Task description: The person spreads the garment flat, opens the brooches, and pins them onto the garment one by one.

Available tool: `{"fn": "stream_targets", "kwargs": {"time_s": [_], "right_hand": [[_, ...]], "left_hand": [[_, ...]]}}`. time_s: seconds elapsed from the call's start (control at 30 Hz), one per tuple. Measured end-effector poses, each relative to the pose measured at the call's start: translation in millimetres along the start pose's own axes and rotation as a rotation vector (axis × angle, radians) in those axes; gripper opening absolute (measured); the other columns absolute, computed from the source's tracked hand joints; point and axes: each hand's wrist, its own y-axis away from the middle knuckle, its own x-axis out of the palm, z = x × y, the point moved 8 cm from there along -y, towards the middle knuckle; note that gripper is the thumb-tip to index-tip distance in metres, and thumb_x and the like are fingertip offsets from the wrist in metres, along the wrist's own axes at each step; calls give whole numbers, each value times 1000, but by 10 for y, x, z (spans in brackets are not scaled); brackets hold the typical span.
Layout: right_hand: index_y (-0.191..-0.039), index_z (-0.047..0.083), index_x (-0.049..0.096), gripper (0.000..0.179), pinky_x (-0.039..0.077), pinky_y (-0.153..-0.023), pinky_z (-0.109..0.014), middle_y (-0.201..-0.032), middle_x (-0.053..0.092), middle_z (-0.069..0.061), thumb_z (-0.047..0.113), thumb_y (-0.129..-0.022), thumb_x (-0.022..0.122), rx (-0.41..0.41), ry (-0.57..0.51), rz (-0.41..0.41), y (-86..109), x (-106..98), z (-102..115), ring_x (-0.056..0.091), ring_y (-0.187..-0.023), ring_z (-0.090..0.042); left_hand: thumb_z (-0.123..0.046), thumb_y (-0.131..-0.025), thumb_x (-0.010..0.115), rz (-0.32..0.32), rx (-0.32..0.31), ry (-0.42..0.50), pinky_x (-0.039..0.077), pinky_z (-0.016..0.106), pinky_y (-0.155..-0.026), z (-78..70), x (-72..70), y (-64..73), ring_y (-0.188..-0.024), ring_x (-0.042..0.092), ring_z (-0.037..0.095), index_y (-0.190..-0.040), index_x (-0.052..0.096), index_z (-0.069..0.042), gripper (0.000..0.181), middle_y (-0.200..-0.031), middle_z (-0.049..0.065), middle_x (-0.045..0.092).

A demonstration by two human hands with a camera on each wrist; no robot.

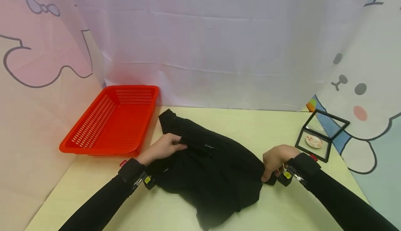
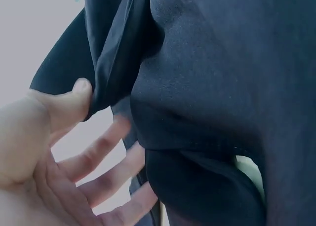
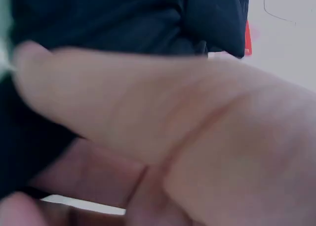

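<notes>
A black garment with small white lettering lies crumpled across the table, partly lifted between the two hands. My left hand pinches its upper left part between thumb and forefinger. In the left wrist view the thumb lies against a fold of dark cloth, and the other fingers are spread behind it. At the garment's right end my right hand grips a bit of cloth with curled fingers. The right wrist view has the thumb large across dark fabric; the fingertips are partly hidden.
A red plastic basket with perforated sides stands at the back left. On the right is a black hinged two-panel frame with a pale oval item in its lower panel. Printed cloth walls enclose the pale yellow table.
</notes>
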Motion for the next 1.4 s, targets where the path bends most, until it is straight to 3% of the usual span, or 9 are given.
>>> {"fn": "stream_targets", "kwargs": {"time_s": [0.2,0.33,0.47,0.6,0.67,0.8,1.03,1.17,1.4], "right_hand": [[-63,14,56,39,24,-54,-27,-61,46,5,31,-84,84,-141,-143,26,-25,-20,15,37,-57,-12],[-90,10,70,10,39,-64,-27,-76,55,5,17,-89,78,-353,-265,-84,-23,-243,161,46,-68,-11],[-125,4,65,35,53,-84,-42,-107,66,-10,10,-90,65,-484,-305,-261,38,-441,313,61,-98,-25],[-146,1,48,57,50,-100,-58,-138,59,-21,22,-95,62,-544,-411,-421,103,-563,413,58,-124,-40],[-152,-1,42,65,49,-105,-59,-142,58,-21,28,-98,64,-580,-524,-440,115,-589,439,60,-126,-39],[-148,-2,48,58,52,-105,-42,-134,66,-11,27,-101,66,-663,-767,-439,102,-605,455,65,-119,-20],[-131,15,66,26,52,-103,-28,-126,69,3,17,-107,55,-828,-995,-326,65,-481,570,64,-117,-15],[-121,19,71,23,54,-99,-27,-119,71,7,20,-109,52,-836,-1029,-450,137,-539,569,67,-112,-12],[-109,5,72,23,59,-81,-25,-100,75,6,19,-108,54,-746,-858,-817,571,-810,521,72,-92,-9]], "left_hand": [[-16,-98,72,-6,37,47,31,22,-57,-185,32,-29,-57,34,5,-77,62,-15,22,-64,-8,35],[-18,-99,70,-91,38,67,33,26,-54,-283,-26,-22,-54,32,11,-82,67,-7,21,-61,0,40],[-20,-100,69,-183,29,70,52,32,-63,-385,-82,5,-61,54,27,-106,74,4,26,-77,16,66],[-19,-100,69,-261,47,153,51,29,-68,-490,-137,21,-70,58,33,-80,62,1,29,-72,19,58],[-18,-102,66,-261,44,263,40,29,-61,-524,-136,21,-63,44,29,-72,48,-4,38,-65,14,39],[-15,-104,61,-249,36,534,45,26,-59,-564,-118,34,-58,45,14,-81,57,-10,24,-61,-3,40],[-13,-109,50,-160,75,983,56,24,-66,-644,-69,48,-70,62,11,-103,69,-12,20,-89,-4,72],[-13,-109,50,-151,67,955,58,25,-66,-672,-88,73,-70,65,10,-103,68,-14,20,-87,-4,72],[-17,-107,57,-225,98,617,63,36,-63,-869,-318,150,-64,72,12,-109,64,3,21,-80,-7,74]]}}
